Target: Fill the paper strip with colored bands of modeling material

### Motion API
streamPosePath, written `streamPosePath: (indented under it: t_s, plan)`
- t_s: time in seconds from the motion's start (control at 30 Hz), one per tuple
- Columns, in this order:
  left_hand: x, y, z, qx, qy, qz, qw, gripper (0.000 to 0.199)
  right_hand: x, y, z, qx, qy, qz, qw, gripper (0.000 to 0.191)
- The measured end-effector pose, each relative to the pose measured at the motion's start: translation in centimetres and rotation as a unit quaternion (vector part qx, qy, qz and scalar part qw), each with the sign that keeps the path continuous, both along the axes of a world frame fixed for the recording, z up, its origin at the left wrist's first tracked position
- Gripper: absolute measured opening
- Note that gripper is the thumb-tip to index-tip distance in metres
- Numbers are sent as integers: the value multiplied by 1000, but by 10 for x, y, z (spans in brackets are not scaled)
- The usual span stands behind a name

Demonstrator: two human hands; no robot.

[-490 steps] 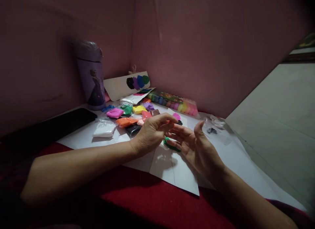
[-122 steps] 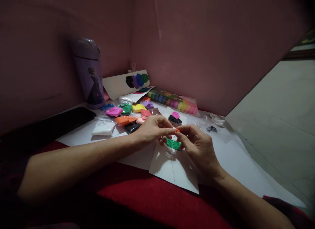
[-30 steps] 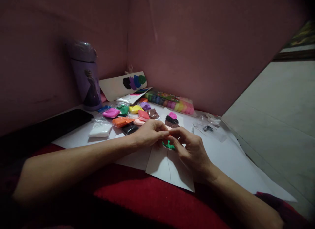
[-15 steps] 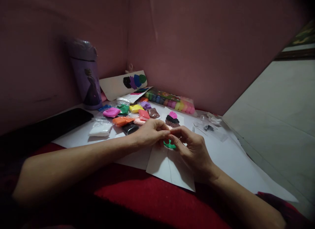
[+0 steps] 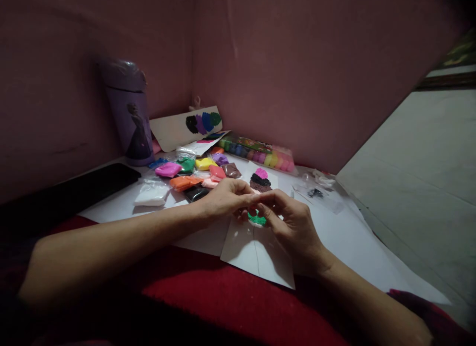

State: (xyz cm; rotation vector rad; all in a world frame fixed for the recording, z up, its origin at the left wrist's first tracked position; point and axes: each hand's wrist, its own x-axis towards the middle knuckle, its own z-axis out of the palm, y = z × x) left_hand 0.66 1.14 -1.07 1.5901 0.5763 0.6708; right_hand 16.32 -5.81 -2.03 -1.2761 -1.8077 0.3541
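My left hand (image 5: 228,200) and my right hand (image 5: 292,222) meet at the fingertips above a white card (image 5: 256,254). Both are closed in a pinch, and whatever lies between the fingers is too small to make out. Below the fingertips a green textured patch (image 5: 257,218) shows on the card, with a thin line running down from it. Beyond the hands, pink (image 5: 261,173), black and brown patches are stacked on white paper.
Several colored clay packets (image 5: 186,182) lie left of the hands. Behind stand a purple bottle (image 5: 132,115) and a painted card (image 5: 174,132). A clay box (image 5: 256,151) rests by the wall; a plastic bag (image 5: 325,200) lies right. A black object (image 5: 92,187) is far left.
The fingertips of both hands have shifted slightly against each other, and the right index finger reaches a little farther left. The card and the packets have stayed in place.
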Motion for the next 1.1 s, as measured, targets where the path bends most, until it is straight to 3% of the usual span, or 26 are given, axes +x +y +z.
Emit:
streamPosePath:
  t_s: [0.57,1.1]
  plan:
    - [0,-1,3,-28,-15,13,999,12,0,2,0,7,-10,-5,1000,10]
    - [0,1,1,-15,11,13,1000,19,0,1,1,14,-10,-7,1000,10]
